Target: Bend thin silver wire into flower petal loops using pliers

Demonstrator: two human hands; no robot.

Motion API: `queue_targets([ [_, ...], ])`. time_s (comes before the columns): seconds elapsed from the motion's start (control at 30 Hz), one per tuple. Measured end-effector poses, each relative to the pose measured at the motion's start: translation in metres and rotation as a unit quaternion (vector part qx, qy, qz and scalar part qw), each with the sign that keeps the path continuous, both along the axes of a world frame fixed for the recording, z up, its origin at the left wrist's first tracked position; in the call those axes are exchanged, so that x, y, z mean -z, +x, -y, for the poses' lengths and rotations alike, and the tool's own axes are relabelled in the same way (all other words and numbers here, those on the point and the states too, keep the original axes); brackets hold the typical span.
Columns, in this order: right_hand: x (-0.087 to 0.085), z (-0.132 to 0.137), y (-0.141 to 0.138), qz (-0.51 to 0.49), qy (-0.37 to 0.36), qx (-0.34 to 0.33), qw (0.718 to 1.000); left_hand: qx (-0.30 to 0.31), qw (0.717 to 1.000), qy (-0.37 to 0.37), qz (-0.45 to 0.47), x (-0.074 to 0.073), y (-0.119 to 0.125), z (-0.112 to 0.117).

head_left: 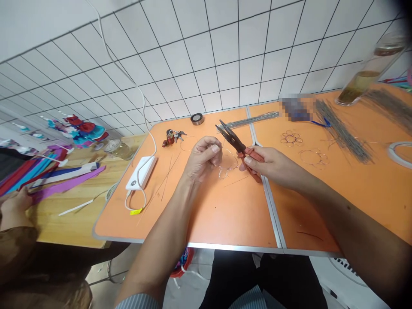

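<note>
My left hand (pixel 203 159) is closed, its thumb and fingers pinching a thin copper-coloured wire loop (pixel 228 168) with small petal-like bends. The loop hangs over the orange table (pixel 222 214), partly hidden by the fingers. My right hand (pixel 262 165) grips long-nose pliers (pixel 234 140) by their red handles. The dark jaws are slightly parted and point up and to the left, close to my left hand; no wire shows between them. To the right, a finished-looking wire flower (pixel 291 138) and a larger scalloped wire ring (pixel 313 158) lie flat on the table.
Behind my hands lie a roll of tape (pixel 197 119), keys (pixel 175 136) and straight wires (pixel 251 120). A white power strip (pixel 140 173) with a cable stands left. Further right are a wire bundle (pixel 344 133) and a glass bottle (pixel 360 86). A co-worker's hand (pixel 17 204) touches ribbons (pixel 48 171).
</note>
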State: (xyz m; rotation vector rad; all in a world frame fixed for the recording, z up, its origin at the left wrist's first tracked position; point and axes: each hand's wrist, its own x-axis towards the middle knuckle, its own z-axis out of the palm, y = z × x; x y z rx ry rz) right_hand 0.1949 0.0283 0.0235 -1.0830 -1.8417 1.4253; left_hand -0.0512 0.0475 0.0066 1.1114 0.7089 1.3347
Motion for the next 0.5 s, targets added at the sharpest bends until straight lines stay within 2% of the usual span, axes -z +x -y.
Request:
queue_targets([
  [0.13, 0.003, 0.000, 0.001, -0.036, 0.002, -0.011, 0.999, 0.003, 1.000, 0.006, 0.003, 0.000, -0.002, 0.000],
  [0.37, -0.014, 0.006, -0.004, -0.007, -0.015, -0.009, 1.000, 0.010, 1.000, 0.002, 0.017, -0.002, -0.003, 0.000],
  [0.5, -0.013, 0.002, -0.002, -0.018, -0.021, -0.019, 0.999, 0.010, 1.000, -0.007, 0.010, -0.005, -0.002, 0.002],
])
